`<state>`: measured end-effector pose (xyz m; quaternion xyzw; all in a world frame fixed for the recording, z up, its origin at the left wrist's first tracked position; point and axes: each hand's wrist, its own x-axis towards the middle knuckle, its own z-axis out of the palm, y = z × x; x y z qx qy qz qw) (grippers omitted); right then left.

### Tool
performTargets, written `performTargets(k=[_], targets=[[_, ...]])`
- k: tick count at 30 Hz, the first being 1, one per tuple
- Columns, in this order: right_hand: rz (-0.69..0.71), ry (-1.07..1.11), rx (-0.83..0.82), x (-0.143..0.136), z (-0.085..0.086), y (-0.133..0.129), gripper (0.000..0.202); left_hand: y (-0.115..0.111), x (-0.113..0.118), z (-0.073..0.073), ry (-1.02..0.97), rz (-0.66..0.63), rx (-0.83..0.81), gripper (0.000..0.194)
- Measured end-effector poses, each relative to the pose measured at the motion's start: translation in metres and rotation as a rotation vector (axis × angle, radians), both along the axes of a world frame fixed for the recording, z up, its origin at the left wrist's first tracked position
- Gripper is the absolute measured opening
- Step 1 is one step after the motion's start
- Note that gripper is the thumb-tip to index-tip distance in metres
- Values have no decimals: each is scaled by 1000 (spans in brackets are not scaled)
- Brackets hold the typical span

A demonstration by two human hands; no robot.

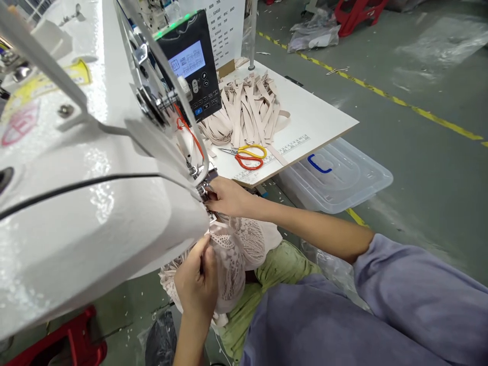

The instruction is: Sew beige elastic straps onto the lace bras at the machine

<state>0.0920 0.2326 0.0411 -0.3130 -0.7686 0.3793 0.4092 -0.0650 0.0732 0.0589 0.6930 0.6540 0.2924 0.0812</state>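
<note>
Lace [232, 262] hangs by the tip of the machine [114, 218]. The left hand [197, 277] pinches its edge; the right hand [233, 198] is near the tip, grip hidden, can't tell. Best keep it flat.

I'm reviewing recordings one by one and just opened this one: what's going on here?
A person is working at a white sewing machine. The left hand pinches the edge of pale lace fabric, which hangs below the needle area. The right hand is in close beside the needle area; what it grips is hard to see. On the white table beyond lie a heap of pale strips and scissors.
</note>
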Motion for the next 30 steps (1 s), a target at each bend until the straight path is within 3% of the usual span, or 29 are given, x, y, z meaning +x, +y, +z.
performTargets(k=[5, 17, 30], targets=[[-2, 9, -3, 1, 0, -5, 10, -3, -4, -6, -46, 3, -2, 29], [-55, -155, 13, -3, 3, 1, 8, 7, -2, 1, -2, 35, -12, 30], [-47, -136, -3, -4, 4, 2, 12, 8, -5, -2, 14, 43, 0, 30]])
